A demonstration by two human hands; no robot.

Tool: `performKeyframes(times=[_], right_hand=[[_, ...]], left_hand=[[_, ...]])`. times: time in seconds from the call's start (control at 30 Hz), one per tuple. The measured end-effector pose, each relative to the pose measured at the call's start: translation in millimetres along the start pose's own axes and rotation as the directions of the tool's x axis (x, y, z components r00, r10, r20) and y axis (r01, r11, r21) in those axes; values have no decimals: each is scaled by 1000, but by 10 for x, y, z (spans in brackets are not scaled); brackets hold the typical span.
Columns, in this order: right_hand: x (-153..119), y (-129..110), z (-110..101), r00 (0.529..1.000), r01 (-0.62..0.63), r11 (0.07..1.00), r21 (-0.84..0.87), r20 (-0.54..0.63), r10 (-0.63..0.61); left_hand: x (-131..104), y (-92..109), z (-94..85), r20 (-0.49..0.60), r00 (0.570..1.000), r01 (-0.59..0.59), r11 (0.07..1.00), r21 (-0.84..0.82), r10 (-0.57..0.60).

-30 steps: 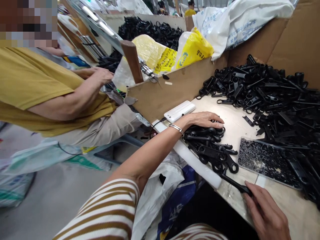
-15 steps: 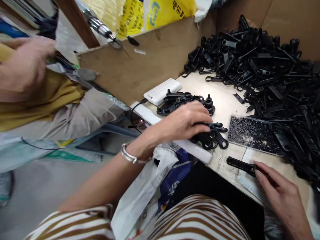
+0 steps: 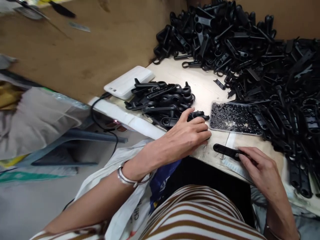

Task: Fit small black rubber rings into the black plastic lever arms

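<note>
My left hand point(image 3: 187, 135) lies over the near right edge of a small heap of black plastic arms point(image 3: 165, 100). Its index finger is spread from the others, and the palm side is hidden. A black arm-shaped part point(image 3: 226, 151) is pinched at its right end between the thumb and fingers of my right hand point(image 3: 260, 166), low over the table's front edge. Just beyond that part sits a clear shallow tray point(image 3: 210, 116) full of tiny black pieces.
A large pile of black parts point(image 3: 225, 43) covers the back and right of the table. At the left, a white phone-like device point(image 3: 130, 81) with a black cable lies by a brown board point(image 3: 87, 50). A white plastic bag point(image 3: 112, 173) hangs below the front edge.
The view has shifted left-to-right and closer, so the person at the left is mostly out of frame. My left hand has drawn back towards the heap's near edge. My right hand keeps its part.
</note>
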State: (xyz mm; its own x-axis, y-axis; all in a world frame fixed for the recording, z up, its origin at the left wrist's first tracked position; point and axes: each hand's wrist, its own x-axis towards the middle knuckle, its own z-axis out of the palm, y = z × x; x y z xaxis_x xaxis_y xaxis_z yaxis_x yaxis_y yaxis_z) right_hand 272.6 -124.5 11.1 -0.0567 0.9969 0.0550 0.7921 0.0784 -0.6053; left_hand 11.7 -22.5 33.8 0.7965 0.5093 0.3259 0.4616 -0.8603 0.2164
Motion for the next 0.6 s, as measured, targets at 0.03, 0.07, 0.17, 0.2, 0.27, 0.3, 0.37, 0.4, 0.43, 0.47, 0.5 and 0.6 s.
performKeyframes(times=[0.03,0.07,0.17,0.2,0.27,0.3,0.37,0.4,0.43,0.47,0.5,0.6], right_hand=[[10,-3,-9,1000,-6,1000,-2,8,6],[20,-5,-17,1000,-11,1000,-7,19,11],[59,0,-53,998,-15,1000,-21,59,16],[76,4,-71,998,-12,999,-30,64,14],[128,6,-118,999,4,998,-64,44,-1],[167,-1,-144,1000,16,996,-91,21,-14],[275,-36,-196,998,34,985,-168,-38,-41],[343,-64,-219,997,31,976,-217,-64,-46],[419,-98,-238,996,18,962,-273,-80,-41],[499,-134,-253,996,-5,941,-337,-84,-25],[580,-168,-265,997,-35,912,-409,-77,4],[798,-241,-274,995,-91,795,-600,-16,102]], left_hand=[[6,54,9,-26,1000,3,1000,-3,-3],[17,116,26,-36,999,5,1000,-7,-5],[68,304,142,-21,1000,-9,1000,-17,8],[87,354,198,-5,1000,-16,1000,3,16],[115,424,309,28,999,-22,999,31,21],[125,444,354,39,999,-22,999,31,20],[134,463,410,56,998,-22,1000,4,22],[137,462,417,58,998,-24,1000,-17,25],[141,454,410,60,998,-24,999,-40,26],[147,440,391,60,998,-17,998,-59,21],[157,418,362,54,998,-5,997,-74,9],[211,314,247,34,998,47,997,-60,-45]])
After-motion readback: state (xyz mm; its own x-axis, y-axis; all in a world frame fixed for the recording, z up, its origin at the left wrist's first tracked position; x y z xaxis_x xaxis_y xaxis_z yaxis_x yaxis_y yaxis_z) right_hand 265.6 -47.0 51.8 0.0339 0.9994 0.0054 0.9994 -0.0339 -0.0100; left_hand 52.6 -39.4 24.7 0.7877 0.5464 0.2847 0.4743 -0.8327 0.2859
